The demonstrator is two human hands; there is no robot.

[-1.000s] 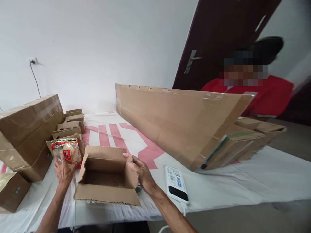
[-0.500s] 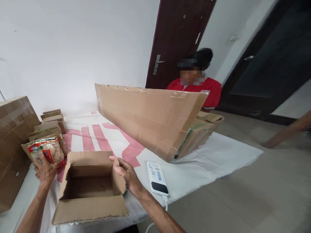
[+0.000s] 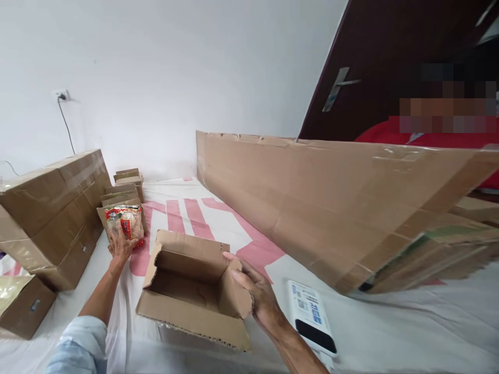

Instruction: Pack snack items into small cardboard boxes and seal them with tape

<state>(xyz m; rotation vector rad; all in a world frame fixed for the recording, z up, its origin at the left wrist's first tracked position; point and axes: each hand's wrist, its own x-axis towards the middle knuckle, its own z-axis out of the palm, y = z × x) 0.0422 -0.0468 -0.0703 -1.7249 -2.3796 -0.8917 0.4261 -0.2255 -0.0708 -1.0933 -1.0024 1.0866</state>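
Note:
An opened small cardboard box (image 3: 187, 291), flaps folded outward and inside bare, is tilted toward me in the middle. My right hand (image 3: 257, 291) grips its right flap, with the thumb on the inner side. To the left, a red and clear snack packet (image 3: 132, 223) leans against the raised flap of another small cardboard box (image 3: 102, 215). My left hand (image 3: 120, 244) rests on the front of this packet, its fingers spread over the lower left part. Part of the packet is hidden behind those fingers.
A long cardboard sheet (image 3: 296, 197) stands along the right. Beside my right arm lies a white power bank (image 3: 312, 314) with a cable. Large taped cartons (image 3: 58, 208) line the left. A person in red (image 3: 384, 132) is behind the sheet.
My view has swung left, so everything sits further right in the picture. Both hands stay at the same things: left at the packet, right on the box flap.

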